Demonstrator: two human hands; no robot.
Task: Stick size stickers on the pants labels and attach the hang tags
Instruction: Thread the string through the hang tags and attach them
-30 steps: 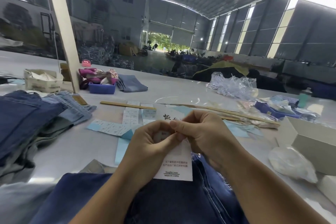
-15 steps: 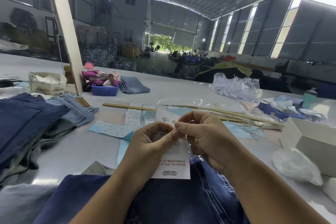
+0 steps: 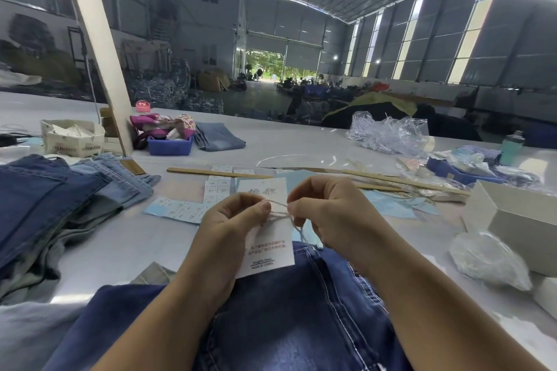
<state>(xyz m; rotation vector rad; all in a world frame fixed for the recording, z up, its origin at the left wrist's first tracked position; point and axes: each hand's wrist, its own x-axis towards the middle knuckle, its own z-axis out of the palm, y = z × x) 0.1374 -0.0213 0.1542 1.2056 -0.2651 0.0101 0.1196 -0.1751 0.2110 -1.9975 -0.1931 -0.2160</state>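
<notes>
At the near edge of the worktop (image 3: 126, 250), both hands work a hang tag over dark denim pants (image 3: 286, 325).

Stiff, white and rectangular, the hang tag (image 3: 271, 253) bears red print. The left hand (image 3: 232, 220) pinches the tag and its thin, pale string (image 3: 281, 210); the right hand (image 3: 328, 214) pinches the same string, fingers curled. Blue-backed size stickers (image 3: 177, 210) lie just beyond.

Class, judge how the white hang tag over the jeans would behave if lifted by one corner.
The hang tag looks like thin card, flat with straight edges, so probably stiff and light. The string pinched by the left hand and right hand is limp, so the tag would likely dangle.
</notes>
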